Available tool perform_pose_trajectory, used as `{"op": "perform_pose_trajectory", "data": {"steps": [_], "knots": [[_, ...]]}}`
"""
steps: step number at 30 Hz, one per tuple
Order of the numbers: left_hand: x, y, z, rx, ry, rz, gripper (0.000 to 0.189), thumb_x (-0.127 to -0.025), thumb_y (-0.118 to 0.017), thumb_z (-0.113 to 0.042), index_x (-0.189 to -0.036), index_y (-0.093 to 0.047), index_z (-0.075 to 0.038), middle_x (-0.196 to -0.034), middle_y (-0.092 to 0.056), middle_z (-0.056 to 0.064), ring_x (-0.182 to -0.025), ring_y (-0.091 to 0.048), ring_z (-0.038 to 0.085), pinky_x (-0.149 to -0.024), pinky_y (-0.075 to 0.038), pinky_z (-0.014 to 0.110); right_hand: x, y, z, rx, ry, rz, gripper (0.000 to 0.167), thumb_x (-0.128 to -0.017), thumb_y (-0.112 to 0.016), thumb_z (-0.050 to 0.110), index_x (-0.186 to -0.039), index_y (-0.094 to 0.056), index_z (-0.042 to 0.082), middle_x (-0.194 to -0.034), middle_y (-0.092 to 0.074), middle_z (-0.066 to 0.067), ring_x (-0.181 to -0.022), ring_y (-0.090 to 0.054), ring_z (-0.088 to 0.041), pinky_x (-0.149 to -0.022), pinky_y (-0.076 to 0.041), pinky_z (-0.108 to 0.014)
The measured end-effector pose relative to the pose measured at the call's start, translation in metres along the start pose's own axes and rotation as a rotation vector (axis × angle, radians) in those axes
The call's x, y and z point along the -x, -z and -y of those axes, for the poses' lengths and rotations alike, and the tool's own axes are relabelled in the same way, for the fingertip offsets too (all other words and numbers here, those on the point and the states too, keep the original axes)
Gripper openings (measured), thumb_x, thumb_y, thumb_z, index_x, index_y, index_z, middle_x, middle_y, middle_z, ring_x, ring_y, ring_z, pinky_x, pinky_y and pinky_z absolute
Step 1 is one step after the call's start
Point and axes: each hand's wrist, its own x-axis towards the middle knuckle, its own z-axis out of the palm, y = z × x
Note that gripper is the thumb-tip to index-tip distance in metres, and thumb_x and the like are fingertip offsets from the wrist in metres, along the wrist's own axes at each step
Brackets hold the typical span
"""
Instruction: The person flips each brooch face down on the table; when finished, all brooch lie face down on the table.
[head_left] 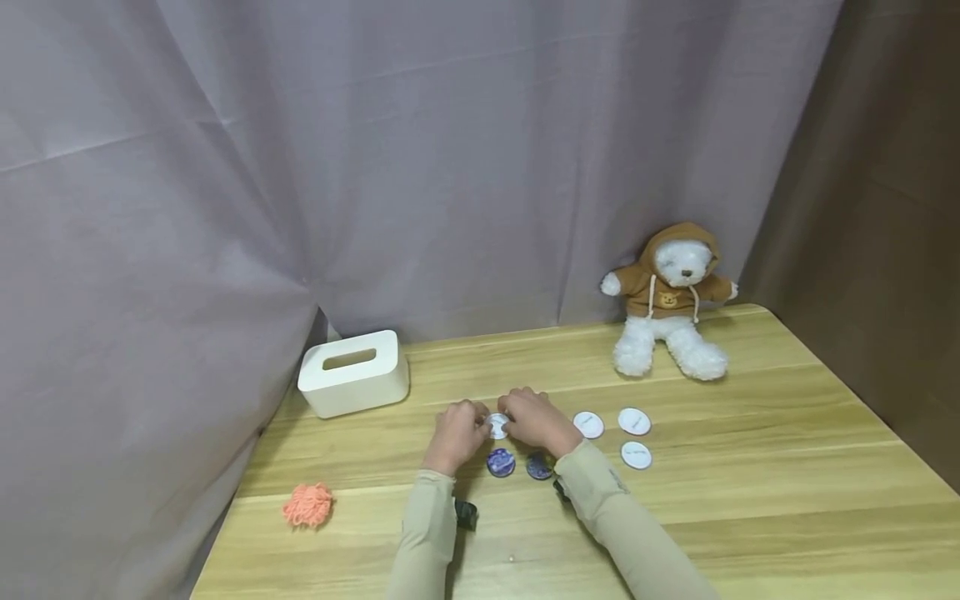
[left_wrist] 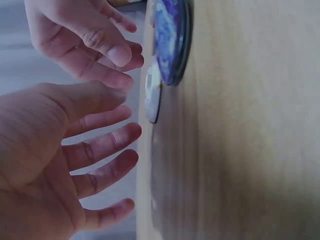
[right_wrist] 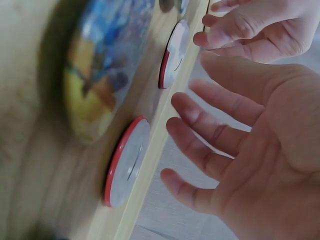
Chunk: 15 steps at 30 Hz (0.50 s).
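Observation:
A round white disc (head_left: 498, 426) with faint dark marks lies on the table between my two hands. My left hand (head_left: 456, 435) is at its left side, thumb and fingers extended and loosely bent in the left wrist view. From the right, my right hand (head_left: 534, 419) reaches to the same disc, its fingers spread and relaxed in the right wrist view. Neither hand grips anything. Just nearer the body lie a purple-blue patterned disc (head_left: 501, 462) and a blue-and-yellow one (right_wrist: 107, 70), the latter below my right wrist.
Right of my hands lie three more white discs, one nearer (head_left: 588, 425) and two farther (head_left: 634, 421). A teddy bear (head_left: 671, 300) in a brown hoodie sits at the back right. A white tissue box (head_left: 354, 375) and a coral yarn bundle (head_left: 307, 505) are on the left.

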Motion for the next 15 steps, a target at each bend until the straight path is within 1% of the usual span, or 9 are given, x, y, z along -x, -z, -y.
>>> {"op": "perform_pose_trajectory", "data": {"steps": [1,3,6,10,13,15], "knots": [[0.001,0.001,0.0,0.003,0.002,0.005,0.01,-0.086,-0.074,-0.009,-0.096,-0.076,-0.007,-0.084,-0.074,0.002,-0.072,-0.061,0.018,-0.07,-0.049,0.043,0.002,0.001,0.0,-0.009,0.017,-0.019,0.005,-0.084,-0.073,0.004,-0.088,-0.07,0.006,-0.083,-0.065,-0.005,-0.083,-0.058,-0.028,-0.077,-0.045,-0.05],[0.002,0.004,-0.001,0.007,0.002,0.012,0.013,-0.087,-0.073,-0.01,-0.099,-0.076,-0.006,-0.086,-0.073,0.003,-0.07,-0.059,0.017,-0.07,-0.049,0.041,0.005,0.001,0.001,-0.017,0.048,-0.049,0.01,-0.083,-0.073,0.003,-0.093,-0.072,0.003,-0.088,-0.069,-0.009,-0.086,-0.062,-0.031,-0.079,-0.046,-0.054],[0.006,0.009,-0.001,0.005,-0.025,-0.003,0.015,-0.086,-0.074,-0.008,-0.1,-0.076,-0.004,-0.088,-0.074,0.007,-0.073,-0.063,0.019,-0.071,-0.052,0.04,0.008,0.003,0.004,-0.021,0.081,-0.063,0.015,-0.082,-0.074,0.003,-0.097,-0.073,0.001,-0.09,-0.071,-0.01,-0.087,-0.064,-0.033,-0.08,-0.047,-0.057],[0.012,0.015,-0.005,0.01,-0.075,-0.036,0.017,-0.084,-0.074,-0.005,-0.1,-0.075,-0.002,-0.091,-0.073,0.013,-0.082,-0.069,0.027,-0.074,-0.055,0.041,0.013,0.006,0.008,-0.004,0.103,-0.06,0.017,-0.079,-0.074,0.002,-0.096,-0.073,0.002,-0.084,-0.07,-0.006,-0.081,-0.062,-0.028,-0.078,-0.047,-0.055],[0.018,0.017,-0.008,0.008,-0.088,-0.04,0.02,-0.082,-0.072,-0.002,-0.102,-0.075,-0.001,-0.094,-0.073,0.014,-0.087,-0.069,0.03,-0.077,-0.055,0.042,0.016,0.007,0.011,0.014,0.11,-0.049,0.017,-0.078,-0.074,0.002,-0.095,-0.073,0.003,-0.078,-0.067,-0.002,-0.075,-0.059,-0.023,-0.074,-0.048,-0.053],[0.022,0.018,-0.01,-0.005,-0.096,-0.035,0.023,-0.081,-0.072,-0.001,-0.103,-0.075,-0.001,-0.096,-0.073,0.015,-0.09,-0.068,0.032,-0.08,-0.054,0.044,0.018,0.007,0.013,0.025,0.115,-0.039,0.016,-0.078,-0.075,0.003,-0.093,-0.073,0.003,-0.075,-0.065,-0.002,-0.072,-0.057,-0.021,-0.072,-0.048,-0.054]]}}
